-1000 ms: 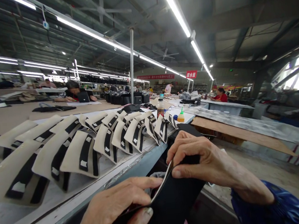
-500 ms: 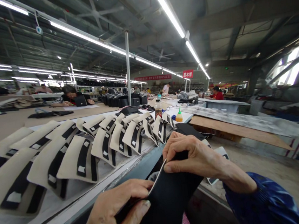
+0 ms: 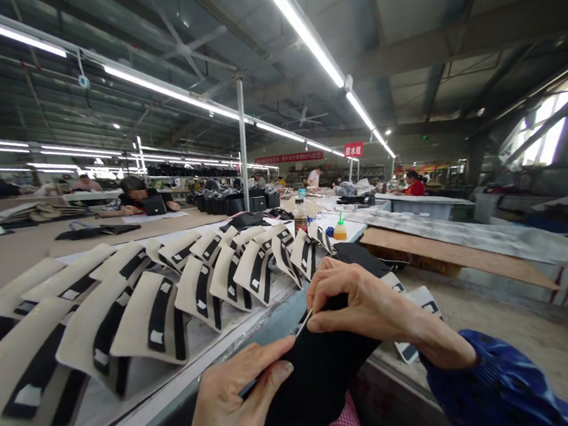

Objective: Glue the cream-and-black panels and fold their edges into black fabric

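Note:
A black sheet piece (image 3: 305, 385) with a pale edge hangs between my two hands, in front of the table. My left hand (image 3: 240, 388) is closed on its left part, thumb on the near face and index finger along the upper edge. Farther up the same edge, my right hand (image 3: 358, 306) pinches the piece between thumb and curled fingers. The piece's far side is hidden. Beyond my hands, several curved cream panels (image 3: 140, 314) with black strips and small white patches lie in overlapping rows on the table.
A glue bottle (image 3: 340, 228) with a green nozzle and a dark-labelled bottle (image 3: 300, 217) stand behind the panels. A brown board (image 3: 448, 251) lies to the right. Across the table a person (image 3: 137, 199) handles a black piece. A metal post (image 3: 243, 143) rises behind.
My left hand has slid up along the edge, closer to my right hand. The right hand keeps its pinch. The view has tilted up slightly.

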`<state>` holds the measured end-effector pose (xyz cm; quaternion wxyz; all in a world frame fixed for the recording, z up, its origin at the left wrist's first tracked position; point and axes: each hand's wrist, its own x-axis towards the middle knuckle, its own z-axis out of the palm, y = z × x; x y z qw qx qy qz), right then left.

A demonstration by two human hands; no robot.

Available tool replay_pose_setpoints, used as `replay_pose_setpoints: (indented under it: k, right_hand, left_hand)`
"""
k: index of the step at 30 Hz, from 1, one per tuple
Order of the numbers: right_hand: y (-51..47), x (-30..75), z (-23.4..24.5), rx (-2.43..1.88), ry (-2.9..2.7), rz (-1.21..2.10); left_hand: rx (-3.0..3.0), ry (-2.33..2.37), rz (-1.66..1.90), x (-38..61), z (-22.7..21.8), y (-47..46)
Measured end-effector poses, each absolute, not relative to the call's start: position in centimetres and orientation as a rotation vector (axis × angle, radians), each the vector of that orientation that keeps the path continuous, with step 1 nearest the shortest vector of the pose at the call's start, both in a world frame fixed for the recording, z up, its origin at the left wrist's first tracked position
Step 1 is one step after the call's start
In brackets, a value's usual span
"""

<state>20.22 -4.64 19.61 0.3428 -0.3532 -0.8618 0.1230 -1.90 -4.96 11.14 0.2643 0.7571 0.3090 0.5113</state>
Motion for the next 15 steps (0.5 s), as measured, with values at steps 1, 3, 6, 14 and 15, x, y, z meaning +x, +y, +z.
replay_pose_setpoints:
  k: [1, 3, 6, 14, 15]
  right_hand:
    - [-4.7, 20.1, 19.5, -0.909, -2.257, 0.274]
    - [-5.0, 19.8, 19.1, -0.881, -2.306, 0.134]
    - [-5.7, 19.7, 18.4, -0.866, -2.395, -0.222]
    - [-6.9, 21.3, 15.5, -0.742, -2.377, -0.423]
    - [-7.1, 21.4, 15.2, -0.729, -2.342, -0.46]
  left_hand:
    - [1.999, 0.845, 1.396, -1.2, 11.1, -4.7]
    - [1.889, 0.859, 1.387, 0.0, 11.1, -4.3]
    - [1.783, 0.909, 1.348, 1.4, 11.0, -3.8]
    - [1.82, 1.017, 1.549, 0.7, 11.0, -3.5]
    - [1.834, 1.022, 1.575, 0.6, 11.0, -3.5]
